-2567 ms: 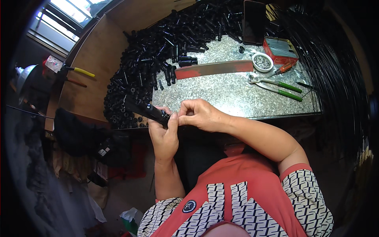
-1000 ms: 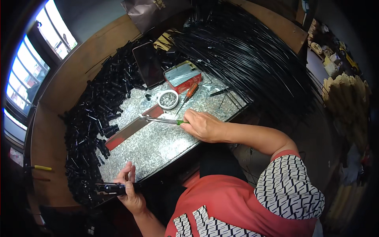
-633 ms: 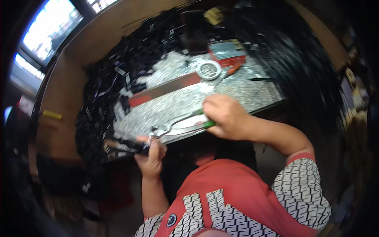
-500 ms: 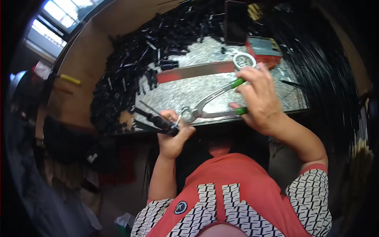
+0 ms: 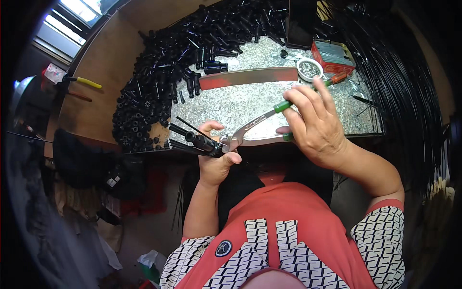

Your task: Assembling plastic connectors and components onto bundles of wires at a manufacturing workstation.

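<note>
My left hand [image 5: 214, 169] holds a black ribbed tubular part [image 5: 198, 140] near the table's front edge. Its thumb and forefinger are stretched apart around the part's right end. Several thin black rods [image 5: 179, 129] stick out leftward beside it. My right hand [image 5: 317, 127] grips long pliers [image 5: 256, 125] with green handles, which are spread apart. The pliers' jaws sit at the right end of the tubular part, between my left thumb and forefinger. Whether they bite on something there I cannot make out. The lower handle is partly hidden behind my right fingers.
Many black tubular parts [image 5: 144, 96] are heaped at left and back. A flat strip [image 5: 248, 78] lies across the speckled tabletop. Behind my right hand are a white bowl of small bits [image 5: 309, 70], a red box [image 5: 333, 57] and an orange-handled tool [image 5: 338, 77]. Long black rods [image 5: 394, 72] crowd the right.
The view has shifted slightly. The pliers' jaws remain at the tubular part. My right fingers lie farther over the upper handle, and my left thumb and forefinger have spread.
</note>
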Available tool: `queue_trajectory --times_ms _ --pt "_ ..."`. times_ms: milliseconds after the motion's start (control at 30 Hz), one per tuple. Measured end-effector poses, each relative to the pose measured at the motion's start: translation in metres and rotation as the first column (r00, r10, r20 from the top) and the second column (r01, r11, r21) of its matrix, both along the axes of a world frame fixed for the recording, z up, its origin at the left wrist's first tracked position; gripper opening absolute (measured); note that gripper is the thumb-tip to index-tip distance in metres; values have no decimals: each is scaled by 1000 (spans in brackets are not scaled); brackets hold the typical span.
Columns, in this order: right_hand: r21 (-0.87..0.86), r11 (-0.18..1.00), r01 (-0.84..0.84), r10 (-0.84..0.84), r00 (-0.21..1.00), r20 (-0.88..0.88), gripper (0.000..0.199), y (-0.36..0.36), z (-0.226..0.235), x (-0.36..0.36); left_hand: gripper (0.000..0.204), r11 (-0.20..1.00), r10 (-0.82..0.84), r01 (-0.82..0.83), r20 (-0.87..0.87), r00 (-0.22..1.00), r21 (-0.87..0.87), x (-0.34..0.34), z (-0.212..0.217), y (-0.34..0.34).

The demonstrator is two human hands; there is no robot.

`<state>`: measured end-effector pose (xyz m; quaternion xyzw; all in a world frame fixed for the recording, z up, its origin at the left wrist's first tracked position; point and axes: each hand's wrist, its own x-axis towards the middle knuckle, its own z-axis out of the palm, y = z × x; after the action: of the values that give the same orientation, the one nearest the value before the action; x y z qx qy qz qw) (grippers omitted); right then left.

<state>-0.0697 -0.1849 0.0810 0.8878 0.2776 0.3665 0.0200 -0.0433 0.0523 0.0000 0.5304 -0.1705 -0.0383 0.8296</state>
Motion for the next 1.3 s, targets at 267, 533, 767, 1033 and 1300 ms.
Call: queue_trajectory --times_ms 267,533,767,1033,1300 --pt "60 988 -146 157 878 -452 26 -13 -20 -17 84 978 -201 204 -58 978 42 5 -5 12" --pt "390 650 652 760 -560 -330 36 -15 -22 -26 62 980 -156 148 55 986 135 5 -10 3" --pt "414 908 -59 311 758 -573 26 -7 -29 -30 57 973 41 -47 31 999 226 12 -11 4" --pt "394 652 648 744 -446 -497 21 -10 -16 -27 63 979 -65 36 138 988 202 12 0 5" --pt "175 970 -169 226 895 -386 22 -20 -43 -23 51 981 -161 166 -55 985 103 12 -1 7"
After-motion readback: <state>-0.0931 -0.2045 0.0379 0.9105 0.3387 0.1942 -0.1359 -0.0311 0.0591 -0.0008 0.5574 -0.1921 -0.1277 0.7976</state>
